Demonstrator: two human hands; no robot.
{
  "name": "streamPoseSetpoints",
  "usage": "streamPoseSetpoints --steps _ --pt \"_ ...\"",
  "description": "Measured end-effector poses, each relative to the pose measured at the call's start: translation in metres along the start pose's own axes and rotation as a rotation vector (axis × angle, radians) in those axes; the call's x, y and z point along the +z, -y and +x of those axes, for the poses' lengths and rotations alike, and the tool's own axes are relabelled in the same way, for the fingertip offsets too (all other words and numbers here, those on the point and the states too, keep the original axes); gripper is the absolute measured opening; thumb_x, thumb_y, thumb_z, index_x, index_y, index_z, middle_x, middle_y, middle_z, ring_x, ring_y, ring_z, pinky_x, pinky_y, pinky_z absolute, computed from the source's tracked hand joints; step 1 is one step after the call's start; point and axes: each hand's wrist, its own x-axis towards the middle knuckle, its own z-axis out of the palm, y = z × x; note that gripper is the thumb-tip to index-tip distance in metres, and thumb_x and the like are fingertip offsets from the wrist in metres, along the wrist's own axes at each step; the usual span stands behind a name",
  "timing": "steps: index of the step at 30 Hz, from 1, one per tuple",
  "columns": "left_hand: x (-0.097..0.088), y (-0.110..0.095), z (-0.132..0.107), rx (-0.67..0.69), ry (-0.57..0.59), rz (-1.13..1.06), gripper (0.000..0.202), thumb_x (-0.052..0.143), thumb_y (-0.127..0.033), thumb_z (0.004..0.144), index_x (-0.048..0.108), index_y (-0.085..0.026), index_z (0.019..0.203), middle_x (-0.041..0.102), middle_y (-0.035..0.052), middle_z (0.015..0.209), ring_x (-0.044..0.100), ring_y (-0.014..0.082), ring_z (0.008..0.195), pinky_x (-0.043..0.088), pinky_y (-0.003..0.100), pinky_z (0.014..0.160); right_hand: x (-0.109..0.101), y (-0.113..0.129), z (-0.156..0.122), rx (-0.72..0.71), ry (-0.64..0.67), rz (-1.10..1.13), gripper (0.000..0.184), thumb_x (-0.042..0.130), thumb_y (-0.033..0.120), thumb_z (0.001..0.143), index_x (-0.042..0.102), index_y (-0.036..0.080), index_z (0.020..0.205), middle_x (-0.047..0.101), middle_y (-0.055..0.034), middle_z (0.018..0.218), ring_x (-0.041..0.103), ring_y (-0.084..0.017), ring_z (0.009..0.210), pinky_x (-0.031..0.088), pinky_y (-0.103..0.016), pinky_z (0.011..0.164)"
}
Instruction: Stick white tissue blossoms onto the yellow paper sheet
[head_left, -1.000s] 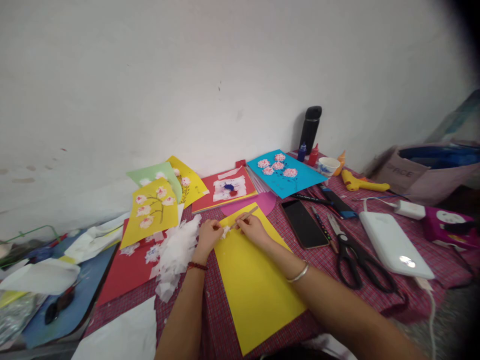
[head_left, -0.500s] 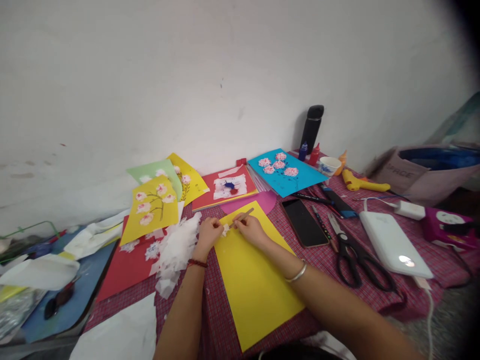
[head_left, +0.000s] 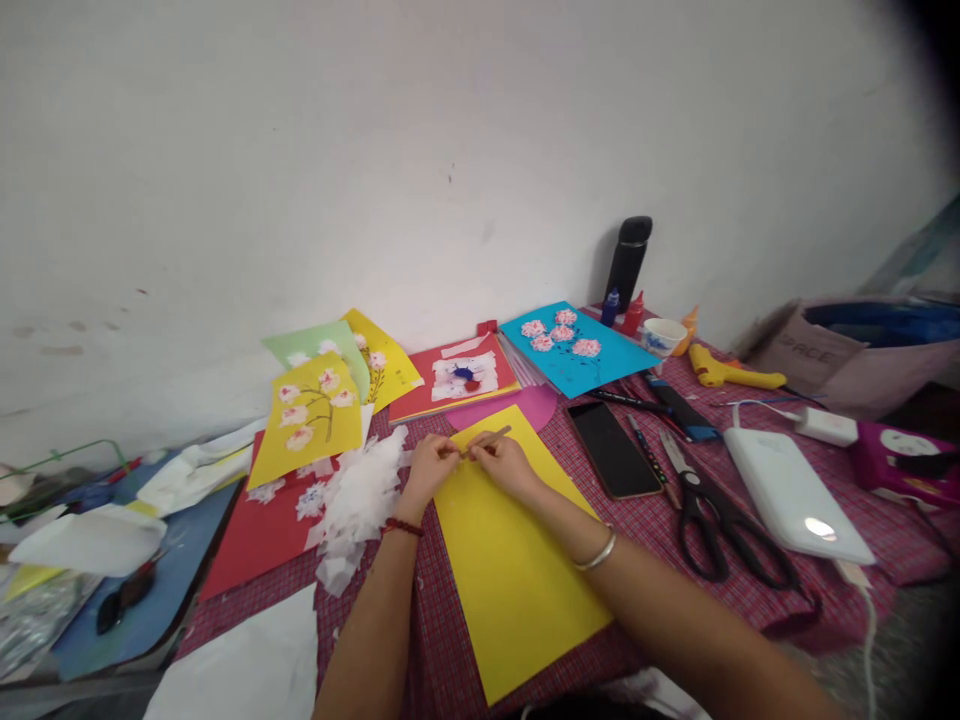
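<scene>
A plain yellow sheet lies on the checked red cloth in front of me. Over its far end my right hand is closed on a thin wooden stick that points up and to the right. My left hand is pinched at the stick's lower tip, on a small white bit of tissue that its fingers now mostly hide. Left of that hand lies a heap of torn white tissue.
Finished flower cards sit behind: yellow, red, blue. On the right are a phone, black scissors, a white power bank, a yellow glue gun, a black bottle and a cup.
My hands have drawn closer together around the stick's tip, and the white tissue bit shows less. The view shifted slightly right and down.
</scene>
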Motion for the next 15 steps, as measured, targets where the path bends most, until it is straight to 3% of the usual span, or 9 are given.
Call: streamPoseSetpoints --steps 11,15 --pt "0.002 0.003 0.001 -0.028 -0.008 -0.072 0.009 0.053 -0.015 0.064 0.058 -0.017 0.059 0.056 0.0011 0.069 0.053 0.0153 0.074 0.041 0.027 0.07 -0.007 -0.006 0.002 0.119 -0.062 0.264 0.016 0.05 0.029 0.075 0.061 0.017 0.073 0.063 -0.0019 0.067 0.054 -0.012 0.05 0.041 -0.023 0.05" --pt "-0.008 -0.003 -0.001 -0.09 -0.015 -0.16 0.016 0.045 -0.017 0.071 0.061 -0.016 0.074 0.061 0.0019 0.073 0.056 0.0143 0.07 0.044 0.026 0.065 -0.008 -0.003 0.002 0.125 -0.082 0.283 0.016 0.052 0.031 0.074 0.061 0.017 0.075 0.063 -0.0012 0.065 0.052 -0.012 0.047 0.041 -0.023 0.048"
